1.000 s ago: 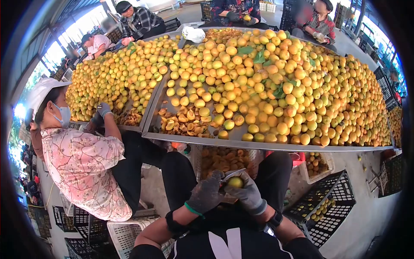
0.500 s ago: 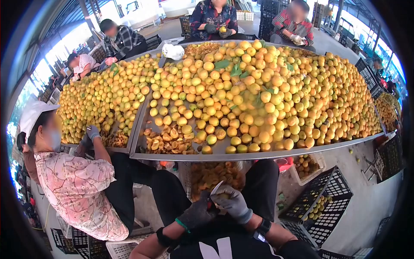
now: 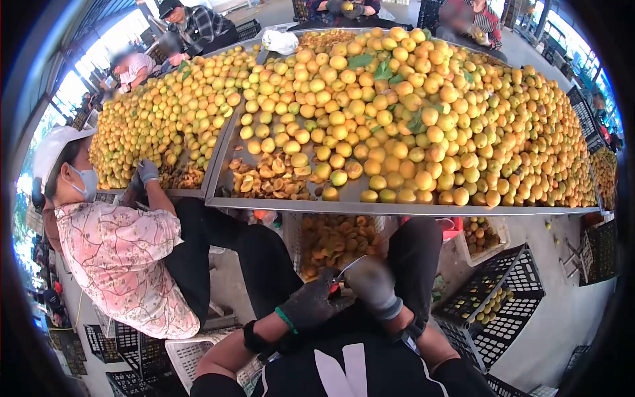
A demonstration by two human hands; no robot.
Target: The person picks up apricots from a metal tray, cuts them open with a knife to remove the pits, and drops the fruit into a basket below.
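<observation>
Left hand grips a small knife, its blade against the right hand, which is closed and blurred; any fruit inside is hidden. Best to cut shallow, clear of the glove. Under the worktop's near edge, a white crate holds apricot halves.

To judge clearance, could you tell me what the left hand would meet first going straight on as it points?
The left hand would likely meet the right hand first, close beside it by the knife; depth is unclear.
</observation>
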